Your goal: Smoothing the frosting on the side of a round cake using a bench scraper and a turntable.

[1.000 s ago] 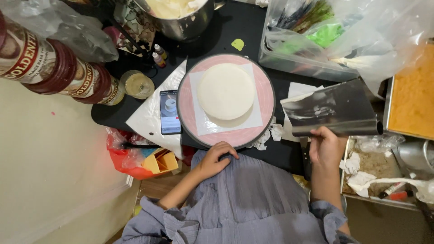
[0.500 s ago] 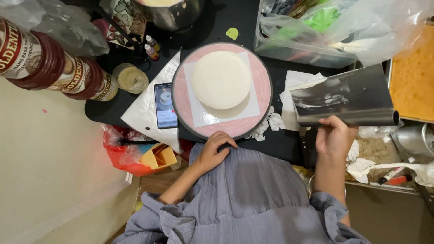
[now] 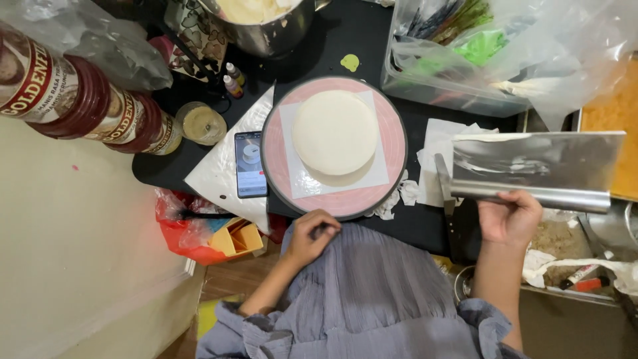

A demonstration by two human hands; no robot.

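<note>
Right hand (image 3: 508, 218) grips a metal scraper (image 3: 535, 167); left hand (image 3: 311, 236) rests at the rim of the pink turntable (image 3: 392, 143) bearing a white cake (image 3: 334, 131).

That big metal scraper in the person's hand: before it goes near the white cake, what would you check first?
1. Right hand grips the metal scraper by its rolled handle: ok.
2. Scraper blade free of frosting: ok, as far as the glare shows.
3. White cake centred on the pink turntable: not ok, it sits slightly towards the far side.
4. Left hand at the turntable's near rim: ok.
5. Phone clear of the turntable: not ok, it lies right against the edge.
</note>
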